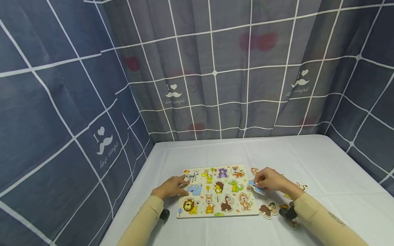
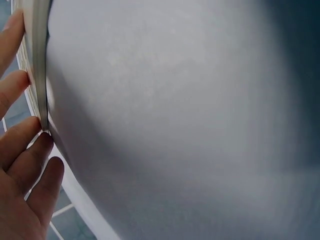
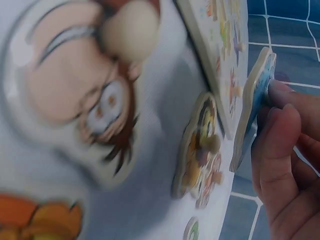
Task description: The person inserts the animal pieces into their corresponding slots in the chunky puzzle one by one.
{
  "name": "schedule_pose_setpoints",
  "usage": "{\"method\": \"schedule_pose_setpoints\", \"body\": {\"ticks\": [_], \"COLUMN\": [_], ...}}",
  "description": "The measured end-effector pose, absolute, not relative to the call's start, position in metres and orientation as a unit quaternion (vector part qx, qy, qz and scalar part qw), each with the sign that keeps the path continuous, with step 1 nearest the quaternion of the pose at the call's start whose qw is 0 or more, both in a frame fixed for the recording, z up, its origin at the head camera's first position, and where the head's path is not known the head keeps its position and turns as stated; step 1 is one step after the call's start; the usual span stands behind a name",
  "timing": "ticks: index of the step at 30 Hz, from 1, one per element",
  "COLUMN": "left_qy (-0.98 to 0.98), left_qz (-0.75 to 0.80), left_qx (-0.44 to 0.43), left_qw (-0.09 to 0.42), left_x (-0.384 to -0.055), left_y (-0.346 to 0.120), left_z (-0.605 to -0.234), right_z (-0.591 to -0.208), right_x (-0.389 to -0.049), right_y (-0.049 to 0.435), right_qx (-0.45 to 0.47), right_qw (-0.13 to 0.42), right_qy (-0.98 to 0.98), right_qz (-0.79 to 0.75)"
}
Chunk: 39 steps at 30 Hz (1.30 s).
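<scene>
A wooden animal puzzle board [image 1: 226,201] lies flat on the white table, with printed animals in rows. My left hand [image 1: 172,187] rests at its left side, thumb and fingers spread over the border. In the left wrist view the fingertips of that left hand [image 2: 22,170] touch the board's edge [image 2: 39,65]. Just past the right edge, my right hand [image 1: 271,179] pinches a blue puzzle piece [image 1: 256,188]. The right wrist view shows the blue piece [image 3: 260,97] tilted on its side between thumb and fingers of the right hand [image 3: 285,160].
Loose animal pieces lie right of the board: a gorilla piece [image 1: 268,210], an orange-brown piece [image 1: 254,171] and several more partly under the right arm. Wooden knobs show on some, as on the gorilla piece [image 3: 95,95]. Checked curtains [image 1: 215,68] surround the table [image 1: 166,155].
</scene>
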State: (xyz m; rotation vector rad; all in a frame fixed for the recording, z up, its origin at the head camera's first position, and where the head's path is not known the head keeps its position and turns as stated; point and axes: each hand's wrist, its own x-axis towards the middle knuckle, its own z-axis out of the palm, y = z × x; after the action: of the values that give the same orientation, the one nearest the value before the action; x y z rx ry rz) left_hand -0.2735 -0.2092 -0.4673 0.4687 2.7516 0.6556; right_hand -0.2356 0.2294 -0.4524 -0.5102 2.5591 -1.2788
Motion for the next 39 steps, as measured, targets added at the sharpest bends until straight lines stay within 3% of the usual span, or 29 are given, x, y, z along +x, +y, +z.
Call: {"method": "schedule_pose_setpoints", "body": {"ticks": [39], "left_qy": [0.949], "left_qz": [0.224], "left_qx": [0.147], "left_qw": [0.167], "left_x": [-0.279], "left_y": [-0.209], "left_z": [-0.464], "right_z": [-0.447], "right_x": [-0.256], "right_y": [0.163], "right_qx": [-0.222], "right_qw": [0.139], "right_qy": [0.860], "right_qz": [-0.437]}}
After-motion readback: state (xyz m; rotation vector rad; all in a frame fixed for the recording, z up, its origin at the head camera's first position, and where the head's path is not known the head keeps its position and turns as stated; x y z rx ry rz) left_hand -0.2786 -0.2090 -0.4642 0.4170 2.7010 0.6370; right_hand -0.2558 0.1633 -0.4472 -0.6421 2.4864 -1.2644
